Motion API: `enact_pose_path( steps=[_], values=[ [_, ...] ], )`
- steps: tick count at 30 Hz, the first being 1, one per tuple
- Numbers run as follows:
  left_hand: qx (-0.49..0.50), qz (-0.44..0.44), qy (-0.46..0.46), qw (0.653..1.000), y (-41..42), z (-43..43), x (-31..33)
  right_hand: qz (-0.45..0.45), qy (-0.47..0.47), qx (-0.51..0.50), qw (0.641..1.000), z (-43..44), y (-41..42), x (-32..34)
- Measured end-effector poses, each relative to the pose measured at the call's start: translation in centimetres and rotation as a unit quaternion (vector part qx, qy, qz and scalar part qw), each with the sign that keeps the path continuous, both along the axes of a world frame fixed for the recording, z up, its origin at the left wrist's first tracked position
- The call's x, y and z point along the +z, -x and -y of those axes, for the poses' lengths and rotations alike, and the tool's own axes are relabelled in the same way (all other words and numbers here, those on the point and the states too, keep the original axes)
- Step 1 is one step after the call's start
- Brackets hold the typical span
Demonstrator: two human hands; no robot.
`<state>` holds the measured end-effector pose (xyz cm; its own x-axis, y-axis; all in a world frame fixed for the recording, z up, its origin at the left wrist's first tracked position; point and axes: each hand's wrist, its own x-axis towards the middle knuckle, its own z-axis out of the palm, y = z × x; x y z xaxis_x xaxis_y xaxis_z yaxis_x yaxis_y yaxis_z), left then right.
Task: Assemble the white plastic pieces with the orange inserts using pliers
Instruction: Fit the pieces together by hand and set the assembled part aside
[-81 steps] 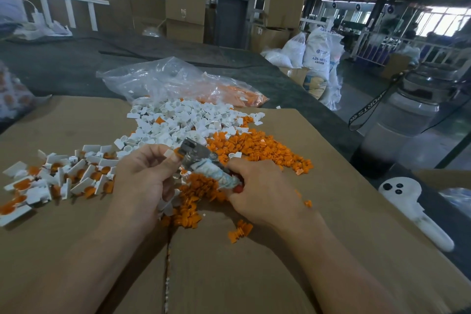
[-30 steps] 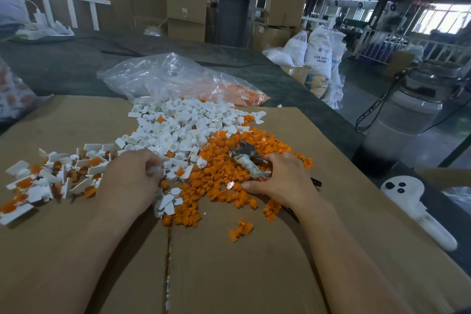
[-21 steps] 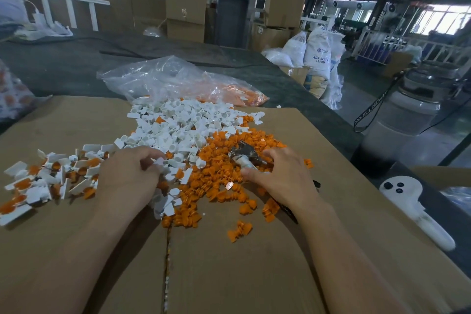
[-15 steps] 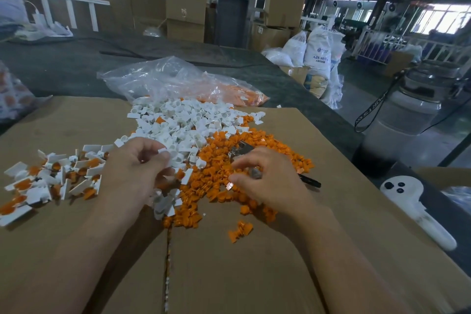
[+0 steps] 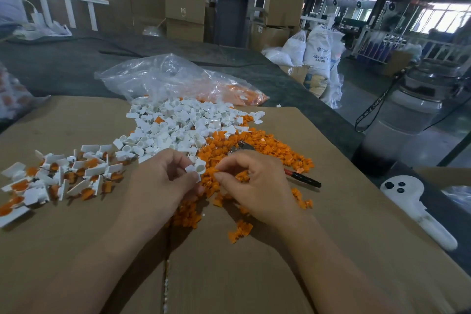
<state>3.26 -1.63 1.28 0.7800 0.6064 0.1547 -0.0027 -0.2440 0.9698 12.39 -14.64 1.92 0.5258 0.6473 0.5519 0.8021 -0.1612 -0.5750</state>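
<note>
The cardboard sheet (image 5: pixel 254 275) carries all stock. A heap of white plastic pieces (image 5: pixel 178 122) lies at 12 o'clock from the hands, and the orange inserts (image 5: pixel 270 146) at 1 o'clock touch it. The left hand (image 5: pixel 163 181) grasps one white piece (image 5: pixel 196 169). The right hand (image 5: pixel 257 186) pinches one orange insert (image 5: pixel 213 171) just beside it. The pliers (image 5: pixel 303 179) lie released at 3 o'clock, partly behind the right hand.
</note>
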Motion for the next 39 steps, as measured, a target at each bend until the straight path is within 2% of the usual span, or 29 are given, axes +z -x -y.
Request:
enact_pose_path(
  steps=[3, 15, 19, 29, 34, 39],
  values=[
    [-0.006, 0.021, 0.021, 1.0, -0.1, 0.3, 0.0, -0.013, -0.043, 0.013, 0.999, -0.6, 0.8, -0.3],
    [-0.027, 0.047, -0.003, 0.999, 0.0, 0.2, -0.4, -0.033, -0.016, -0.041, 0.998, -1.2, 1.5, -0.4],
    [-0.008, 0.047, -0.043, 0.998, 0.1, 0.4, -0.4, -0.039, -0.02, -0.047, 0.998, -1.5, 1.6, -0.6],
    [0.006, 0.044, -0.043, 0.998, 0.3, 0.3, -0.2, -0.116, -0.038, 0.013, 0.992, -1.3, 1.1, -0.6],
    [-0.013, 0.047, 0.002, 0.999, 0.5, 0.6, 0.5, -0.174, -0.035, 0.049, 0.983, -1.0, 1.1, -0.4],
    [-0.02, 0.036, 0.088, 0.995, 0.5, 0.4, 0.9, -0.176, -0.053, 0.053, 0.981, -0.9, 0.9, -0.1]
  ],
)
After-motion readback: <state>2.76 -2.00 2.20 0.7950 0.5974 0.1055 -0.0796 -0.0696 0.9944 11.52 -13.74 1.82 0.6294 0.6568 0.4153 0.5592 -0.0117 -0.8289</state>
